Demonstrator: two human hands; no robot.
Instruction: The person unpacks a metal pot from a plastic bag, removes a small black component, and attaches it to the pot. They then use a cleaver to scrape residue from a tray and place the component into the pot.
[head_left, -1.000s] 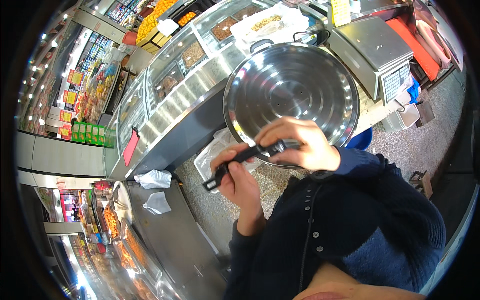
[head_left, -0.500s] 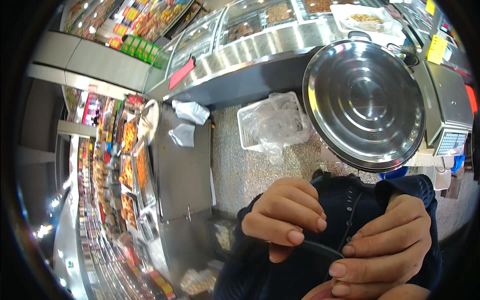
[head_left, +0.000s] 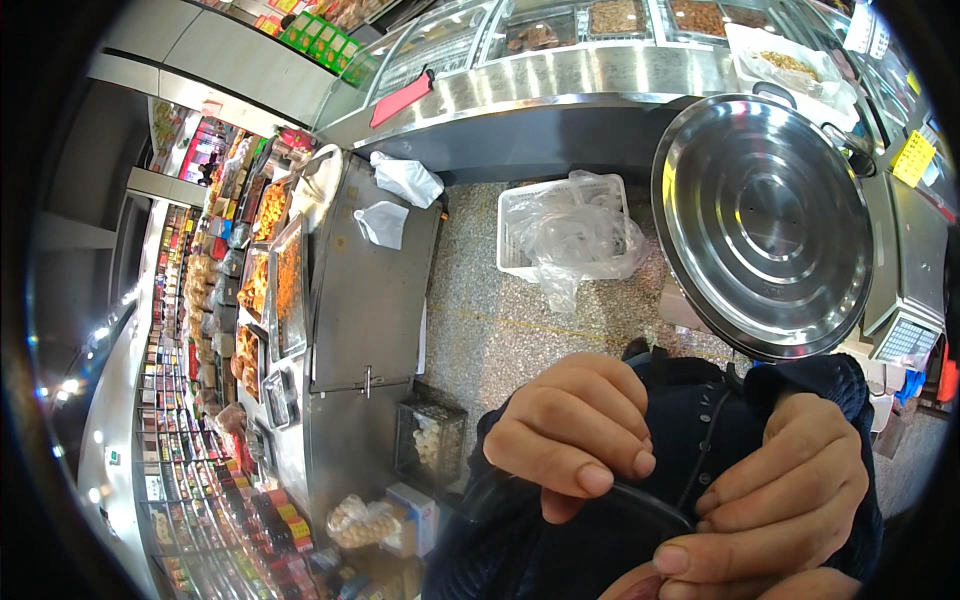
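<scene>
My left hand (head_left: 575, 430) is closed in front of my dark jacket (head_left: 660, 400), its index fingertip and thumb at one end of a black curved strip (head_left: 652, 502). My right hand (head_left: 780, 495) has its fingers bent inward, and their tips meet the strip's other end. What the strip belongs to is too dark to make out against the clothing. The lower part of my right hand runs into the bottom edge of the view.
A large round steel lid (head_left: 765, 225) lies ahead on the right, beside a scale (head_left: 905, 270). A white basket (head_left: 510, 240) with clear plastic bags stands on the speckled floor. A steel cabinet (head_left: 375, 300) and food trays (head_left: 290, 290) line the left; a glass display counter (head_left: 570, 75) runs across the back.
The view has shifted, so the lid, basket and cabinet sit further right in the picture. Both hands keep nearly the same pose at the black strip.
</scene>
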